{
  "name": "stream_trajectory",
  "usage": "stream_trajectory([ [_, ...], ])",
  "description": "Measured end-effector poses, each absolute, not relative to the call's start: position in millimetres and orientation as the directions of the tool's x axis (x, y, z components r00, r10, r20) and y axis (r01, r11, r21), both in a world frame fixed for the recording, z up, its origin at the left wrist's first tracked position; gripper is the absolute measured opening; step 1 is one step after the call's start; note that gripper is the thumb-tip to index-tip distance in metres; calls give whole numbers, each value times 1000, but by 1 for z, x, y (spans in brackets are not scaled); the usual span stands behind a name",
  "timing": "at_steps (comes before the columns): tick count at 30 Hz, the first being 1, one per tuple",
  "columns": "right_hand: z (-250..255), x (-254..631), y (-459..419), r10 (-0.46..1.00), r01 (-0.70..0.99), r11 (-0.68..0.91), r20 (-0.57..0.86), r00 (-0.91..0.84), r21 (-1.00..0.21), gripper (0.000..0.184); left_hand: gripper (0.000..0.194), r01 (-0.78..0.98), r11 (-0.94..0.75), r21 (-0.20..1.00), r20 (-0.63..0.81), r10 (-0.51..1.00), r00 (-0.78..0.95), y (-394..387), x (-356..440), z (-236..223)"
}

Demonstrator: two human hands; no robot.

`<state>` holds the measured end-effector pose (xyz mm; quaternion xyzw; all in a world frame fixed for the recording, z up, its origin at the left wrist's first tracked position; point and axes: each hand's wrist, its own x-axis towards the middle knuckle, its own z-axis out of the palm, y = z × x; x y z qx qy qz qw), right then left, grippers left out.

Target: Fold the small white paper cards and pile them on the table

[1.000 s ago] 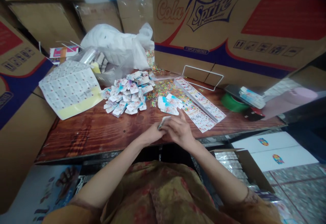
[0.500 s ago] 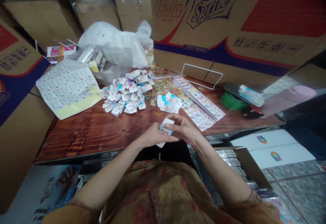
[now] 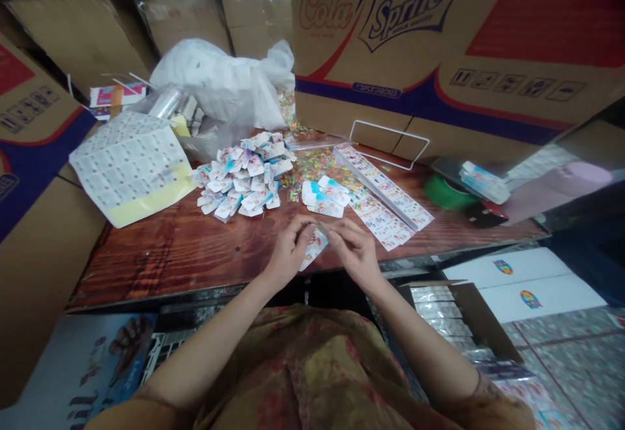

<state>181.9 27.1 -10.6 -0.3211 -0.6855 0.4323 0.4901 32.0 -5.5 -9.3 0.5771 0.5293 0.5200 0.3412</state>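
Observation:
Between both hands, close to the table's front edge, is a small printed white-and-blue carton (image 3: 315, 251). My left hand (image 3: 289, 254) pinches it at its upper left with thumb and fingers. On the other side, my right hand (image 3: 355, 251) grips its upper right edge, fingers bent over the top. The fingers partly hide the carton's top end. Just beyond the hands lie several flat cartons (image 3: 325, 197) of the same print. A larger heap of such cartons (image 3: 243, 176) is farther to the left.
Small colourful bits (image 3: 317, 168) are scattered behind the cartons. Sticker sheets (image 3: 385, 199) lie right, a bent sticker sheet (image 3: 134, 169) left. A big cardboard box (image 3: 439, 117) walls off the back right. A green tape roll (image 3: 446, 192) and a pink cylinder (image 3: 561, 189) stand at the right.
The carton has turned in the hands, so its printed face now slants toward me. Both hands have shifted their hold to its upper end.

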Motion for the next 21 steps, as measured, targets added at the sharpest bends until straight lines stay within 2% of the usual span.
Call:
stream_trajectory([
  [3, -5, 185, 20, 813, 83, 509, 447, -374, -857, 25, 21, 297, -216, 930, 261, 957, -123, -8, 34, -9],
  [6, -4, 184, 18, 821, 83, 484, 418, -389, -871, 24, 23, 345, -178, 921, 251, 951, -178, -12, 38, -16],
  [11, -8, 181, 21, 920, -70, 214, 225, -321, -974, 13, 21, 363, -149, 920, 240, 946, -219, -19, 42, -26],
  [14, -10, 178, 24, 957, -188, 19, 72, -283, -982, 15, 19, 363, -169, 916, 247, 952, -180, -20, 43, -26],
  [16, -10, 177, 26, 960, -231, -53, 14, -280, -971, 15, 19, 376, -176, 910, 249, 956, -157, -21, 42, -24],
  [18, -9, 177, 26, 958, -239, -59, 12, -285, -969, 15, 19, 400, -173, 900, 248, 958, -145, -20, 42, -21],
  [21, -6, 179, 26, 950, -165, 64, 111, -291, -984, 13, 19, 413, -165, 896, 243, 959, -144, -20, 41, -18],
])
